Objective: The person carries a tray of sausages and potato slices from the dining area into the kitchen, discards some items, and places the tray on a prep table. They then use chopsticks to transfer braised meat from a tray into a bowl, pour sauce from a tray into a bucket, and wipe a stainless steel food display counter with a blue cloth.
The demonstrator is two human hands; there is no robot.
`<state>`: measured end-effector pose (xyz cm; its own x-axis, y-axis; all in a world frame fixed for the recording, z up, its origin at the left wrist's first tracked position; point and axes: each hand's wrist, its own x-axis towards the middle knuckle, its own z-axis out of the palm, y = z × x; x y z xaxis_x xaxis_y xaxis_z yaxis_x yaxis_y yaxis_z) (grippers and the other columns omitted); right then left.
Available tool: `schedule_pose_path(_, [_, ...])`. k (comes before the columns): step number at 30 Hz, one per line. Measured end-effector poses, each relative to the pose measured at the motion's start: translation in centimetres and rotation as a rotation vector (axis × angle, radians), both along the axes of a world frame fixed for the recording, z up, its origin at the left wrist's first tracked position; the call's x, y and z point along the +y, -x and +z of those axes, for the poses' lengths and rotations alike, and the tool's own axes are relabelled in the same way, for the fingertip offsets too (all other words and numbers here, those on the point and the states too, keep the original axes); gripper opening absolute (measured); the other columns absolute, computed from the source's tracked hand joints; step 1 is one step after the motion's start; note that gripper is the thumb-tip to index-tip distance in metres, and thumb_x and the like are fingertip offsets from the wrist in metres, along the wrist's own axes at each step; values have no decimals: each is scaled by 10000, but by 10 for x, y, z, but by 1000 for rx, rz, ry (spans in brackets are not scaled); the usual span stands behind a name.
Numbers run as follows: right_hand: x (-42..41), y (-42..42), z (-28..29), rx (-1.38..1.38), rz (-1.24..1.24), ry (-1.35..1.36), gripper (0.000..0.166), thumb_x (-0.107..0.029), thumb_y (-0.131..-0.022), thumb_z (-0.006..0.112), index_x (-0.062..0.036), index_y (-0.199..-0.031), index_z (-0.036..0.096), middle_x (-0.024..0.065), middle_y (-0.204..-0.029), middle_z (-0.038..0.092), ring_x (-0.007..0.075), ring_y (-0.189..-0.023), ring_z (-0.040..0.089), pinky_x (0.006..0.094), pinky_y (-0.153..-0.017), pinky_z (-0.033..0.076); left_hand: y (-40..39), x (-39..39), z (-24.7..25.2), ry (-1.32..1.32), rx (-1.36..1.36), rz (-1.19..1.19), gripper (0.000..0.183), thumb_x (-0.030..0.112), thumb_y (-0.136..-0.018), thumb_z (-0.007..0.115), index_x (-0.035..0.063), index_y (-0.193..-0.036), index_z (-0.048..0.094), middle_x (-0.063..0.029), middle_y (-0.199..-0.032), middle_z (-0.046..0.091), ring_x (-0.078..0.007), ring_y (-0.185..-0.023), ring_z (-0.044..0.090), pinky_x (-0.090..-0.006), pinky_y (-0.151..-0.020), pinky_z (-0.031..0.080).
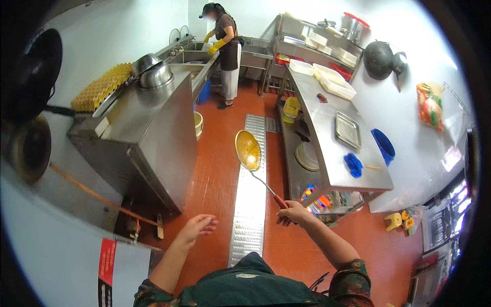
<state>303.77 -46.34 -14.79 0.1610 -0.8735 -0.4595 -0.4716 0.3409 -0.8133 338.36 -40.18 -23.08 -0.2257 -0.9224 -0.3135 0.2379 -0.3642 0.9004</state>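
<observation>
My right hand (293, 213) is closed around the brown handle of a metal strainer ladle (248, 150). Its round bowl, yellowish with a bright glint, points away from me above the metal floor grating (249, 215). My left hand (197, 229) hangs over the red floor, fingers slightly curled and holding nothing. To the right of the ladle runs a steel worktable (318, 111). On it are a rectangular metal tray (348, 129), a blue cloth (353, 165), a small piece of dark red food (322, 98) and white plastic trays (337, 86).
A person (226, 46) in yellow gloves stands at the sink (193, 56). On the left, a steel cabinet (161, 153) bears metal bowls (155, 75) and stacked egg trays (101, 88). A wooden pole (99, 193) leans low left. Yellow stools (394, 221) stand at right.
</observation>
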Motion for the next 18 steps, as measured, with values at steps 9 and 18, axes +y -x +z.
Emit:
schedule_pose_path(9, [-285, -20, 50, 59, 183, 107, 128, -92, -771, 598, 0, -854, 568, 123, -703, 655, 167, -565, 624, 275, -468, 482, -27, -216, 32, 19, -52, 162, 277, 247, -940, 518, 36, -1113, 568, -63, -1038, 629, -132, -889, 594, -274, -758, 487])
schedule_pose_path(18, [-566, -170, 91, 120, 392, 158, 109, -120, -773, 600, -11, -782, 594, 141, -673, 661, 195, -558, 654, 296, -461, 509, -66, -300, -14, -193, -18, 466, 294, 272, -932, 536, 47, -1118, 567, -79, -1034, 634, -144, -874, 607, -279, -721, 492])
